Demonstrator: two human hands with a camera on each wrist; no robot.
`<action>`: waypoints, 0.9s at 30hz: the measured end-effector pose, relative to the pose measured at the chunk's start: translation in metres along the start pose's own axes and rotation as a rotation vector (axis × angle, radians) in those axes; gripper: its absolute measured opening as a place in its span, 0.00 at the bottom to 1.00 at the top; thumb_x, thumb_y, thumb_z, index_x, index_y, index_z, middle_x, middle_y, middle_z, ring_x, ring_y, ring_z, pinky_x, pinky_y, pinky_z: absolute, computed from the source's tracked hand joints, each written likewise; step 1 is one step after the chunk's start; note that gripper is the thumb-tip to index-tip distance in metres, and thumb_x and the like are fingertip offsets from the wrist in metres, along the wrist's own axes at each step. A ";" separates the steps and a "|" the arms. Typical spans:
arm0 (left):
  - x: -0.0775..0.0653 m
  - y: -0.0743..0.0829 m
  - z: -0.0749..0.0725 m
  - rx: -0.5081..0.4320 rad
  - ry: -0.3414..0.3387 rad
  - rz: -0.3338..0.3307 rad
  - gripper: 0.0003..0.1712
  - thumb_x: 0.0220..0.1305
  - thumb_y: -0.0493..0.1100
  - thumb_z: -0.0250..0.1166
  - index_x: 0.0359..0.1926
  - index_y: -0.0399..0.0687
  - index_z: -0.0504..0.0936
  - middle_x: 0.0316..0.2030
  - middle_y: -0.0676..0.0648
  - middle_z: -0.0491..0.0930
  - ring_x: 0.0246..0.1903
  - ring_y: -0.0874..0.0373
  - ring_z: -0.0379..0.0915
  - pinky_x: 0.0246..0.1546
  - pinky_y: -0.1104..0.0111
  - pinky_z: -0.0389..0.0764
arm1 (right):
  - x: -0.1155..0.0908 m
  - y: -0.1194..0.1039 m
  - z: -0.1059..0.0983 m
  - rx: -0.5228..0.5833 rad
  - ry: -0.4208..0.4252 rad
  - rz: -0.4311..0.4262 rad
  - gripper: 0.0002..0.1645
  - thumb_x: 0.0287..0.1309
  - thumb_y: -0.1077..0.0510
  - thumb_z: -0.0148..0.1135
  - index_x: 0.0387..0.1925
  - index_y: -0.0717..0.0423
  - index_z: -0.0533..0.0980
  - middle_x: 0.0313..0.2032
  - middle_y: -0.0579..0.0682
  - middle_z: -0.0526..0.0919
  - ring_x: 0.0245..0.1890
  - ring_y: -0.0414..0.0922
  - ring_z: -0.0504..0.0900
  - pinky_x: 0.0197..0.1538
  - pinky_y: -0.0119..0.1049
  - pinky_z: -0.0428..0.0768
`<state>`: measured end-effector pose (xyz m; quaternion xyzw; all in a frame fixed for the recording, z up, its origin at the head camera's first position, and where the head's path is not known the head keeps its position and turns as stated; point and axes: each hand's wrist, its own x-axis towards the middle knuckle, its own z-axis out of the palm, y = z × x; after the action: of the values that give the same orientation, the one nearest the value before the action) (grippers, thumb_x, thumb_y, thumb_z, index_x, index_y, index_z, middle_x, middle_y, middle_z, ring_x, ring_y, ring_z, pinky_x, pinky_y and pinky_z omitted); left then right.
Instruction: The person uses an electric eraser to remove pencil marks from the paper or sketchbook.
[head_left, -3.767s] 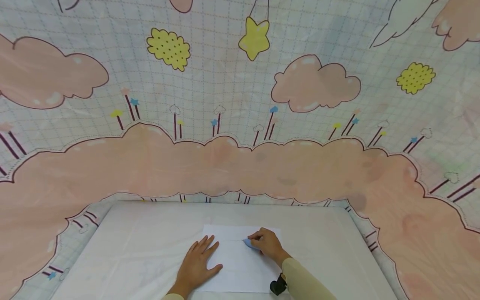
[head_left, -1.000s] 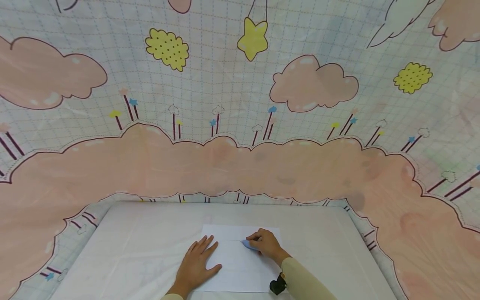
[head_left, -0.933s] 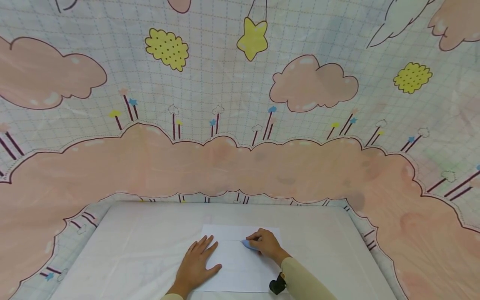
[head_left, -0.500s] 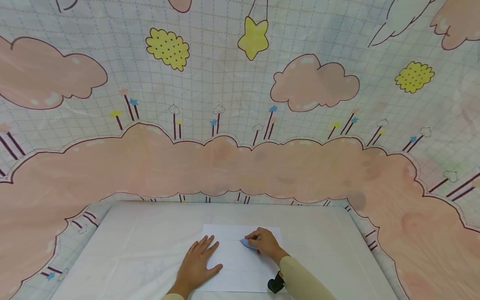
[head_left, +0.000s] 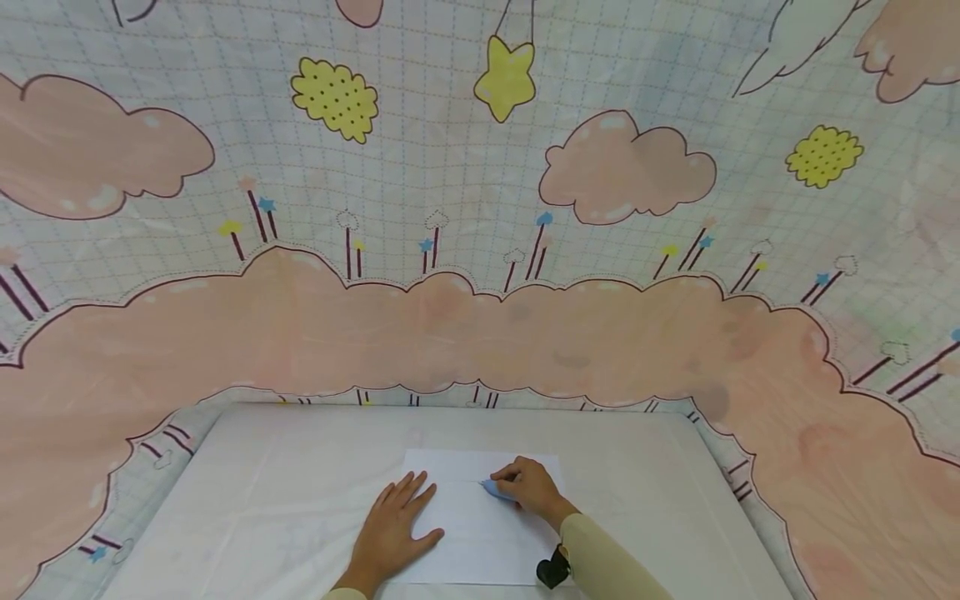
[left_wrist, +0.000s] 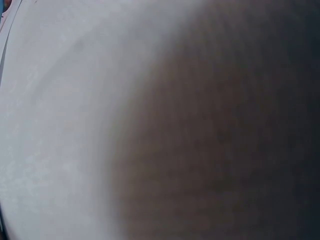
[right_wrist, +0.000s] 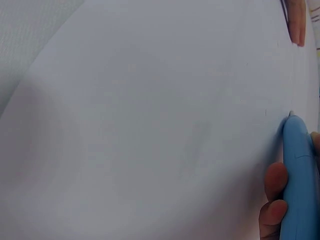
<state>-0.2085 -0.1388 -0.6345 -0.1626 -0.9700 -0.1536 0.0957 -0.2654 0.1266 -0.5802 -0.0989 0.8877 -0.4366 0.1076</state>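
Note:
A white sheet of paper lies on the white-covered table. My left hand rests with fingers spread over its left edge; its fingertips show at the top right of the right wrist view. Near the upper middle of the sheet, my right hand grips a blue, rounded, pen-like tool with a seam across its body. Its small tip points left and sits right at the paper, beside a faint line and a few short dark ticks. A blurred brown shape fills much of the left wrist view.
White cloth covers the table. Behind it and along both sides hangs a printed curtain with clouds and stars. A black heart-shaped piece hangs at the right sleeve, over the sheet's lower right corner.
The right hand and the blue tool have shifted very slightly left along the faint line over the last few seconds. The left hand stays in place on the paper.

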 end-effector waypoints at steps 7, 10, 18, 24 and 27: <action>0.000 0.001 0.000 -0.018 0.016 0.015 0.44 0.55 0.76 0.59 0.64 0.56 0.77 0.69 0.51 0.69 0.70 0.49 0.61 0.69 0.48 0.62 | 0.001 -0.003 0.001 0.012 0.000 0.010 0.10 0.59 0.60 0.66 0.41 0.58 0.86 0.31 0.48 0.75 0.19 0.40 0.70 0.21 0.28 0.74; 0.000 0.000 0.001 -0.006 0.015 0.011 0.44 0.55 0.76 0.58 0.65 0.57 0.77 0.69 0.51 0.68 0.70 0.49 0.61 0.69 0.48 0.62 | 0.002 -0.004 0.001 0.013 -0.004 0.008 0.10 0.59 0.61 0.66 0.41 0.59 0.86 0.31 0.48 0.75 0.20 0.40 0.71 0.21 0.28 0.74; 0.000 0.001 -0.001 -0.002 0.009 0.002 0.42 0.55 0.74 0.60 0.64 0.56 0.77 0.69 0.51 0.69 0.70 0.49 0.61 0.70 0.49 0.61 | -0.001 0.000 -0.003 0.006 -0.013 -0.032 0.10 0.58 0.63 0.65 0.41 0.61 0.86 0.32 0.49 0.75 0.23 0.40 0.71 0.21 0.27 0.75; 0.000 0.002 -0.003 -0.015 -0.016 -0.015 0.42 0.55 0.74 0.61 0.65 0.57 0.76 0.70 0.52 0.68 0.71 0.50 0.59 0.71 0.49 0.60 | 0.000 0.003 -0.004 0.008 -0.025 -0.048 0.11 0.57 0.63 0.65 0.41 0.61 0.86 0.31 0.49 0.75 0.20 0.39 0.71 0.19 0.26 0.75; 0.000 0.002 -0.003 -0.011 -0.022 -0.017 0.42 0.56 0.74 0.60 0.65 0.57 0.76 0.70 0.52 0.67 0.72 0.51 0.59 0.71 0.49 0.60 | 0.001 0.004 -0.003 0.011 -0.023 -0.044 0.12 0.56 0.63 0.64 0.41 0.60 0.86 0.32 0.49 0.76 0.23 0.40 0.71 0.19 0.26 0.75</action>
<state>-0.2074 -0.1383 -0.6309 -0.1563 -0.9715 -0.1579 0.0828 -0.2676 0.1311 -0.5817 -0.1227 0.8817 -0.4425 0.1086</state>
